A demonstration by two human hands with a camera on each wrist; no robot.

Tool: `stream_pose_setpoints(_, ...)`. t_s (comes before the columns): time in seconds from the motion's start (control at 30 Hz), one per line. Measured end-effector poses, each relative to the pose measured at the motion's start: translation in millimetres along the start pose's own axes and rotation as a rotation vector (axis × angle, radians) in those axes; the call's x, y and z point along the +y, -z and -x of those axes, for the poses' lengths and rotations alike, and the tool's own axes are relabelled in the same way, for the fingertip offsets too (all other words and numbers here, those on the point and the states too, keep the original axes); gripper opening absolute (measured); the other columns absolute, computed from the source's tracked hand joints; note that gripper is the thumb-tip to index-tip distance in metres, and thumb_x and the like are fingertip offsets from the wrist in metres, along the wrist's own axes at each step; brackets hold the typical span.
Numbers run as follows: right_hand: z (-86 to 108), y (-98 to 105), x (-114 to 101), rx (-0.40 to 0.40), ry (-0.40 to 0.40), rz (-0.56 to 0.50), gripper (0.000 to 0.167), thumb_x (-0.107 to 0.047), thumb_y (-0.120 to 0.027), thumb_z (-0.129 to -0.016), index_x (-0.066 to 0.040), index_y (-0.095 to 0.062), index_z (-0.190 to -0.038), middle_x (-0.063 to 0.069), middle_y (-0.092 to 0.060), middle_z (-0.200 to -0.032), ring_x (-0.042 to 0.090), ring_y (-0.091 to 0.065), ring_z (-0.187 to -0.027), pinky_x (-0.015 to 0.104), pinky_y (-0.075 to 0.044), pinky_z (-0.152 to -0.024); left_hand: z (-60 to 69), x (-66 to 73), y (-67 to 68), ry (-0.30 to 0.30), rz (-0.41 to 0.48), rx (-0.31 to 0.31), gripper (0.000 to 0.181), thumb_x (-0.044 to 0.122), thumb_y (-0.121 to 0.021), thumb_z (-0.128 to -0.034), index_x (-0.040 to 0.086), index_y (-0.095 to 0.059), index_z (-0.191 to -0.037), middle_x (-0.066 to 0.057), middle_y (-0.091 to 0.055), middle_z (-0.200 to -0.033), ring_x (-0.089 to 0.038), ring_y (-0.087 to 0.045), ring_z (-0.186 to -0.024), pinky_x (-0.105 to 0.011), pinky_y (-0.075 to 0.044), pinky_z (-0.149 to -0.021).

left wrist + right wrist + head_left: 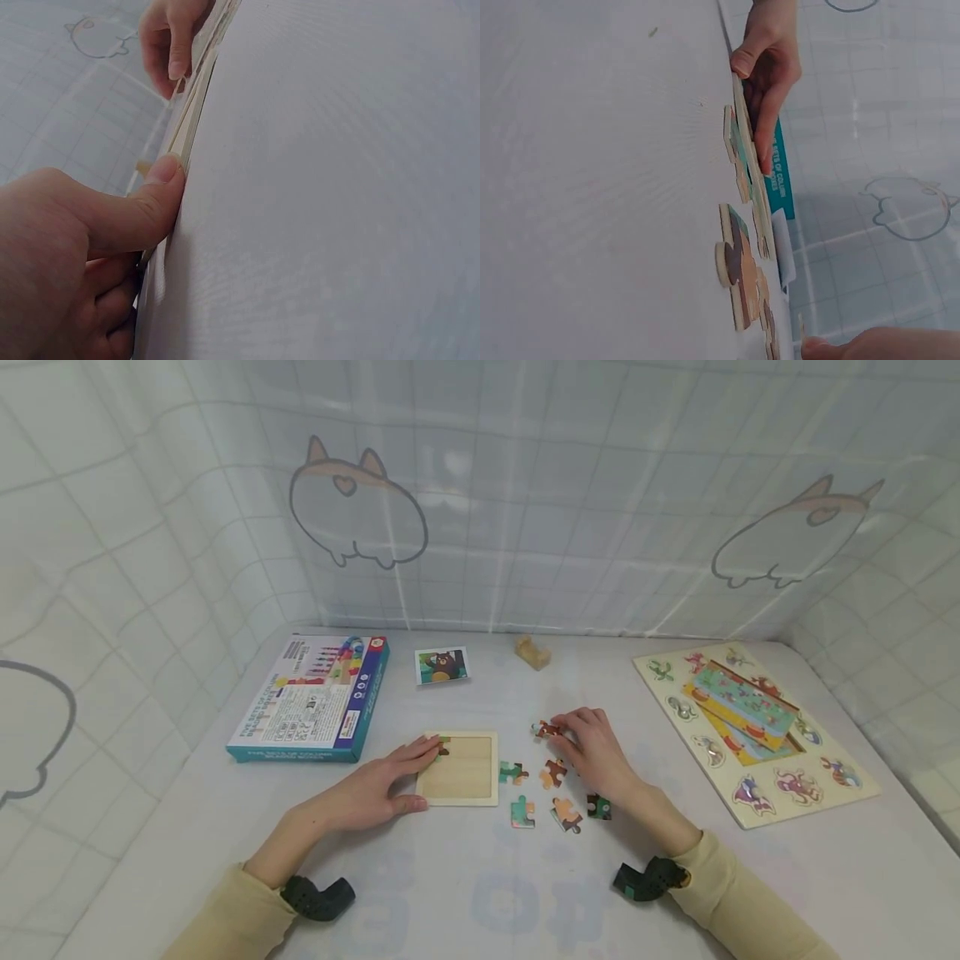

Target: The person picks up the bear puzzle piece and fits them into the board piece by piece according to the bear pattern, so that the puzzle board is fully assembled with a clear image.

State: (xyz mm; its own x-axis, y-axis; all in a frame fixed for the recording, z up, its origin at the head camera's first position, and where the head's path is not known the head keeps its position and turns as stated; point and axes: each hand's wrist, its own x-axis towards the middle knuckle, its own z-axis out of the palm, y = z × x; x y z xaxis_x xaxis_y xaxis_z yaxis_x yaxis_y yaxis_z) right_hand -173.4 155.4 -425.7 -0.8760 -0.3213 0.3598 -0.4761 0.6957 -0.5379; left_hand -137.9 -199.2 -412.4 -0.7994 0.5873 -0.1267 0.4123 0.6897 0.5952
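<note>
My left hand (375, 785) grips the left side of a shallow square wooden tray (495, 768), thumb at its near corner and fingers at its upper left. A small green and brown puzzle piece (444, 747) lies in that corner, partly under the fingertips. In the left wrist view the thumb of my left hand (97, 232) presses the tray's edge. My right hand (600, 756) pinches a reddish-brown puzzle piece (547, 729) up and right of the tray. Between tray and right hand lie several loose pieces, among them a green one (522, 812) and an orange-brown one (553, 773).
A blue-edged box (307, 702) lies at the left. Behind the tray are a bear picture card (442, 666) and a small wooden block (532, 652). On the right, a large animal puzzle board (690, 752) carries two colourful strips (746, 702).
</note>
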Motion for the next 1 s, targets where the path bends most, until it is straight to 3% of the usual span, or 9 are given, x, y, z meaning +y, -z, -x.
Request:
stream_pose_setpoints(0.37, -4.2, -4.4, -25.1, -0.030, 0.059, -0.024, 0.020, -0.009, -0.069, -0.094, -0.001, -0.068, -0.113, 0.010, -0.063, -0.105, 0.029, -0.050, -0.102, 0.043, -0.044, -0.085, 0.0, 0.3, 1.0, 0.005, -0.003, -0.002, 0.077, 0.039, -0.068, -0.0940, 0.014, -0.031, -0.157, -0.001, -0.017, -0.168, -0.029, -0.014, -0.155, -0.055, -0.024, -0.121)
stream_pose_setpoints(1.0, -26.1, -38.5, -60.4, -0.065, 0.133, -0.094, 0.018, -0.005, -0.067, -0.094, 0.000, -0.067, -0.111, 0.012, -0.063, -0.105, 0.028, -0.050, -0.097, 0.043, -0.044, -0.085, -0.7, -0.4, 0.9, -0.020, -0.006, -0.004, 0.076, 0.037, -0.068, -0.0942, 0.014, -0.032, -0.157, 0.000, -0.019, -0.167, -0.028, -0.015, -0.154, -0.055, -0.026, -0.121)
